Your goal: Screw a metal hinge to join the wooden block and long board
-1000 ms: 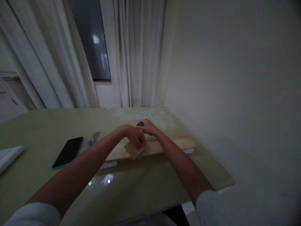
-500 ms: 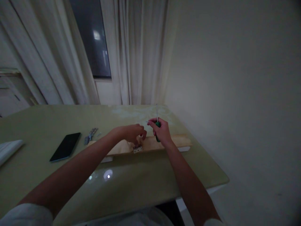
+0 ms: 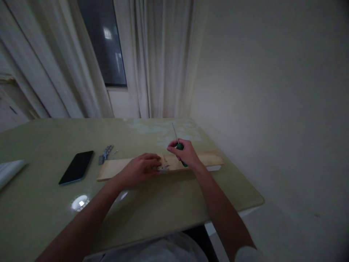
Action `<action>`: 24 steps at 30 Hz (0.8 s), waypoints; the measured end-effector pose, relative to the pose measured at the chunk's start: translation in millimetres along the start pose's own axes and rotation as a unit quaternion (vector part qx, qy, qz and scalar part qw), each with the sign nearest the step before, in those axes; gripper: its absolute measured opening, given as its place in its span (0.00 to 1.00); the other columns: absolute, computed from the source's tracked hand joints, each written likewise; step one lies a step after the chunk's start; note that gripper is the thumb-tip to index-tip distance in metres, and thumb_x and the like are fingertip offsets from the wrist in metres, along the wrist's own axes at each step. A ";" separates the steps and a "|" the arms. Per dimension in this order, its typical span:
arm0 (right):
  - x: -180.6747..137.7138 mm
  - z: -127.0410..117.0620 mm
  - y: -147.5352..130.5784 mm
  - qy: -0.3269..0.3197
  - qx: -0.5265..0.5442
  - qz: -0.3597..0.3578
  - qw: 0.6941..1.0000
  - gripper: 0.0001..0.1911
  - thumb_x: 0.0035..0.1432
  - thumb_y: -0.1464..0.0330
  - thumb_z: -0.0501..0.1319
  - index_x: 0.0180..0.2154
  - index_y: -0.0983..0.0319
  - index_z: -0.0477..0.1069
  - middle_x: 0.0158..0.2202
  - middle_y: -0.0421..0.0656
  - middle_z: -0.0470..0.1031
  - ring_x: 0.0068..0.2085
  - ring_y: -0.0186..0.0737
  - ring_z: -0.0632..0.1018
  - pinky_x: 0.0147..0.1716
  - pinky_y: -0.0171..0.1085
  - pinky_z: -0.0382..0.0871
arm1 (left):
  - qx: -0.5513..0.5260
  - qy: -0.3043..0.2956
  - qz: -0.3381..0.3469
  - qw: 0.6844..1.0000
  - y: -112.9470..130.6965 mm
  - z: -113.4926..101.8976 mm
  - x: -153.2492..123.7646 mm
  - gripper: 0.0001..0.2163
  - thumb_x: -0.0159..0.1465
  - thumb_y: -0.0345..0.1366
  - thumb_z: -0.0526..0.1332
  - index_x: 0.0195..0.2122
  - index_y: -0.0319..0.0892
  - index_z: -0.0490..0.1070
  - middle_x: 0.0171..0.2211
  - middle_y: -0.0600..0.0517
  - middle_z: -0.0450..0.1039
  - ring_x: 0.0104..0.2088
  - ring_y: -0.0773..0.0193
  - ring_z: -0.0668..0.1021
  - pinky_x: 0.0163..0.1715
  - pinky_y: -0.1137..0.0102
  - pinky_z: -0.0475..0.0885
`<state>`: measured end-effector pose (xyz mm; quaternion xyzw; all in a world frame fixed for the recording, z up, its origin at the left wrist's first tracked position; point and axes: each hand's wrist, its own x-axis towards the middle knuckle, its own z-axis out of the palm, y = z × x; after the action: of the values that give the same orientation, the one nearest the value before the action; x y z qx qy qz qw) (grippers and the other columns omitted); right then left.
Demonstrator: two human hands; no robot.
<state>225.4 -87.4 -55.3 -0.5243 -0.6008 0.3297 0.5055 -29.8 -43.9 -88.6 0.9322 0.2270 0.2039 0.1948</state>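
Note:
A pale wooden board [image 3: 113, 167] lies lengthwise across the table, raised on white supports. A metal hinge [image 3: 163, 168] with screw holes sits at the board's near edge, about its middle. My left hand [image 3: 140, 168] is bent over the board, its fingertips pressing the hinge from the left. Over the board's right half, my right hand [image 3: 187, 152] is closed around a screwdriver [image 3: 180, 146] with a green handle, its thin shaft pointing up and away. Thumb and forefinger of that hand are pinched together; whether something small is between them is too blurred to tell.
Left of the board lie several metal hinges [image 3: 108, 150] and a few small screws [image 3: 115, 152]. A dark phone or tablet [image 3: 76, 168] rests farther left, with a white object [image 3: 11, 171] at the table's left side. A wall [image 3: 267, 109] borders the table [image 3: 174, 207] on the right.
My left hand has come down and nearer, from above the hinge to its left side. The hinge now lies flatter on the board. The screwdriver's shaft has tilted left.

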 end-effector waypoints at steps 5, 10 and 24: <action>-7.5 0.8 -11.8 -0.090 -0.031 0.015 0.995 0.15 0.55 0.57 0.71 0.37 0.63 0.80 0.21 0.34 0.67 0.19 0.28 0.65 0.18 0.29 0.58 | -0.034 -0.005 -0.008 0.999 4.9 -2.3 0.0 0.15 0.71 0.44 0.65 0.55 0.48 0.81 0.62 0.44 0.75 0.59 0.55 0.79 0.61 0.61 0.73; -2.5 -3.7 -19.8 -0.185 -0.087 -0.009 0.979 0.14 0.61 0.60 0.68 0.40 0.63 0.82 0.23 0.34 0.69 0.22 0.28 0.65 0.22 0.30 0.58 | -0.033 -0.005 0.002 0.999 6.8 -2.5 -4.6 0.13 0.70 0.40 0.65 0.54 0.47 0.80 0.62 0.44 0.74 0.59 0.55 0.78 0.60 0.62 0.74; 37.3 -25.1 -45.3 -0.254 -0.109 -0.099 0.956 0.09 0.64 0.62 0.69 0.40 0.60 0.83 0.25 0.35 0.73 0.26 0.29 0.68 0.28 0.31 0.60 | 0.167 0.050 0.155 0.972 80.6 57.9 -34.9 0.11 0.73 0.28 0.56 0.48 0.42 0.79 0.43 0.45 0.84 0.40 0.55 0.83 0.42 0.61 0.78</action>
<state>238.2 -65.3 3.2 -0.4133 -0.7905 0.3325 0.3060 -3.4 -143.3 -110.8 0.9641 0.1196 0.2370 -0.0090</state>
